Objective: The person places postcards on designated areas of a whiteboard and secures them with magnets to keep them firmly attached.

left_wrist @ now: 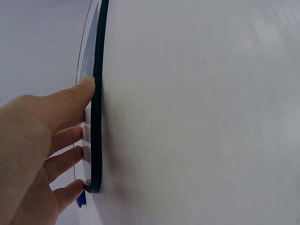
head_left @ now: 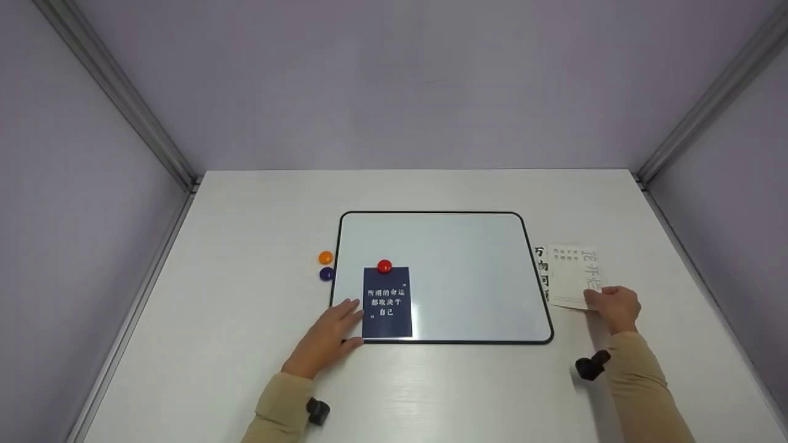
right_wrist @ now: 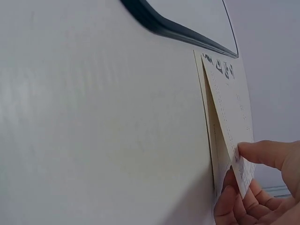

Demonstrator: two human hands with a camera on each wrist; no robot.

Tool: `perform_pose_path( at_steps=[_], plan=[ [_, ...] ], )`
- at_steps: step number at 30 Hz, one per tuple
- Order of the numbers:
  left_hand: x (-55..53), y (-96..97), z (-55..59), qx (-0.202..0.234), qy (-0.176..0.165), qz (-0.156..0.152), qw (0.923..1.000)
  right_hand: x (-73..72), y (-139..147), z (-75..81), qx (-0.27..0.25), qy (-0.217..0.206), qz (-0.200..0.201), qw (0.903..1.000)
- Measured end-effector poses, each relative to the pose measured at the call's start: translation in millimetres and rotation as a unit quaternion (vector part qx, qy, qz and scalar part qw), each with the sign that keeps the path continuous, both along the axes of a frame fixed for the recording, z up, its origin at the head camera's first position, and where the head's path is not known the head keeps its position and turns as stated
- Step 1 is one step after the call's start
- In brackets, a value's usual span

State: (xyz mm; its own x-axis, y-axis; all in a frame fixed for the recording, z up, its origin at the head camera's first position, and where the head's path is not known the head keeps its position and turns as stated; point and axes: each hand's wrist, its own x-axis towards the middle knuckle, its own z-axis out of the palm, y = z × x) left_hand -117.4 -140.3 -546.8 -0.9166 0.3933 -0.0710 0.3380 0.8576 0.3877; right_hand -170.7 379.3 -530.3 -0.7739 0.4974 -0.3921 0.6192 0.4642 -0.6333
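My right hand [head_left: 615, 306] pinches the near right corner of a cream card [head_left: 569, 277] printed with dark characters. In the right wrist view that card [right_wrist: 229, 112] is tilted up, its near end raised off another card [right_wrist: 211, 140] beneath it. My left hand [head_left: 329, 338] rests with fingers spread at the near left corner of the whiteboard [head_left: 480, 277], its fingertips touching the board. Beside those fingertips a dark blue card [head_left: 388, 323] with white characters lies on the board. A red round magnet [head_left: 385, 266] sits on that card's top edge.
Left of the whiteboard, an orange round magnet [head_left: 325, 258] and a dark blue one [head_left: 326, 274] lie on the white table [head_left: 258, 246]. Pale walls [head_left: 418, 86] stand behind and at both sides. A black wrist camera [head_left: 592, 365] juts from the right sleeve.
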Motion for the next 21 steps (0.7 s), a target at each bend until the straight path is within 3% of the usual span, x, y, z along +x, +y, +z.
perform_pose_path(
  at_steps=[10, 21],
  plan=[
    [-0.4, 0.8, -2.3, 0.002, 0.000, 0.003, 1.0000, -3.8, 7.1, -1.1, -0.094, -0.004, -0.052, 0.9942],
    [-1.2, 2.6, -1.1, 0.008, 0.003, -0.001, 1.0000, -0.1, 10.0, -0.7, -0.124, -0.003, -0.075, 0.9894]
  ],
)
